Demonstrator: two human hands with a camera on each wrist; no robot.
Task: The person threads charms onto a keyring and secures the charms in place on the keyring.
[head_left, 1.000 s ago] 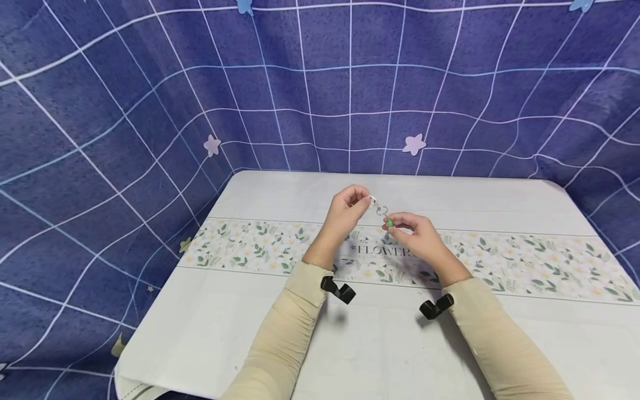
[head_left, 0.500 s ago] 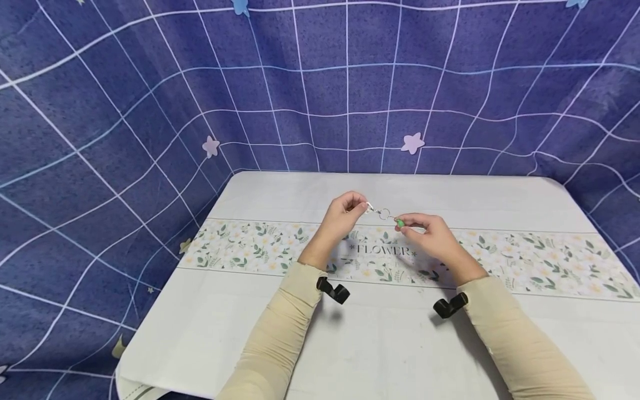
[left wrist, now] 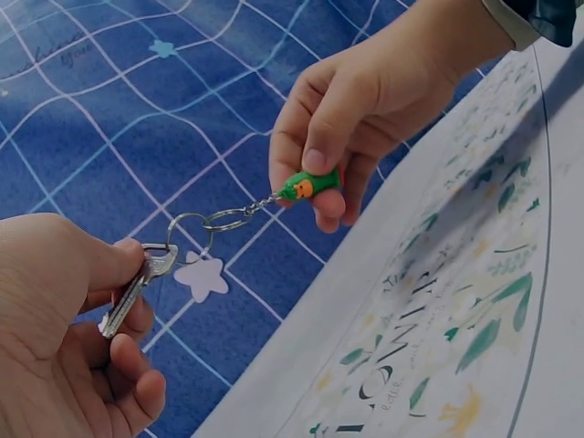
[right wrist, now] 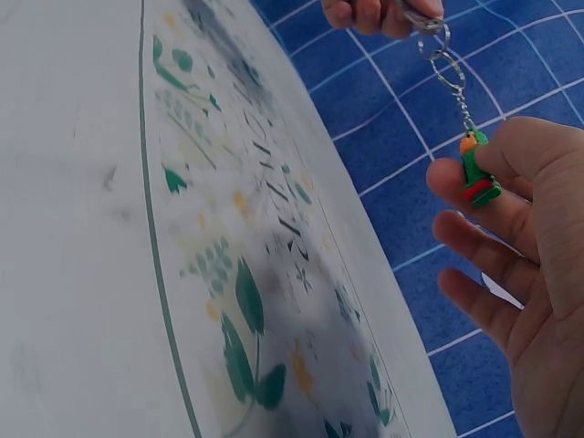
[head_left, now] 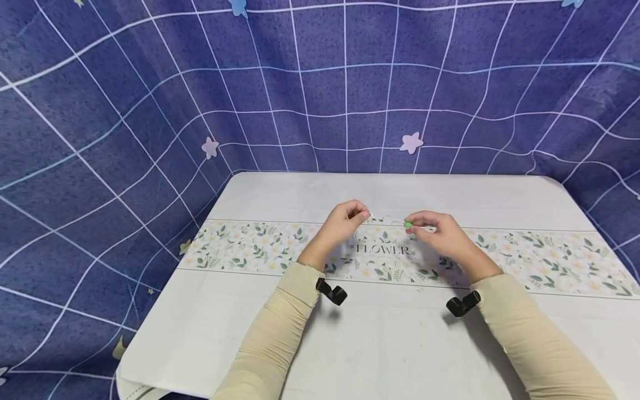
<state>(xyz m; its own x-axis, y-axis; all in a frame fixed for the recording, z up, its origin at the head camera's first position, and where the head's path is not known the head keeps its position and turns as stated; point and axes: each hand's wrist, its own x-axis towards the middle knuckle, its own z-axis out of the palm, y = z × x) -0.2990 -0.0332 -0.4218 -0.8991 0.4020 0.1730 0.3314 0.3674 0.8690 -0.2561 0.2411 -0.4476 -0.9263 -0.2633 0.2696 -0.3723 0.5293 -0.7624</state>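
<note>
My left hand pinches a silver key between thumb and fingers, its head at the thumb tip. A metal ring passes through the key's head and links to a second ring. From that ring a short chain runs to a small green figurine with an orange face and a red part. My right hand pinches this figurine between thumb and index finger, the other fingers loosely bent. Rings and chain stretch nearly straight between the two hands, above the table.
The white table carries a printed floral band with the word FLOWER. A blue curtain with white grid lines and stars hangs behind it and on the left. A black wrist mount sits on each sleeve.
My right hand has moved to the right with the figurine, and my left hand has come slightly lower with the key. The chain between them has become longer and flatter in the head view.
</note>
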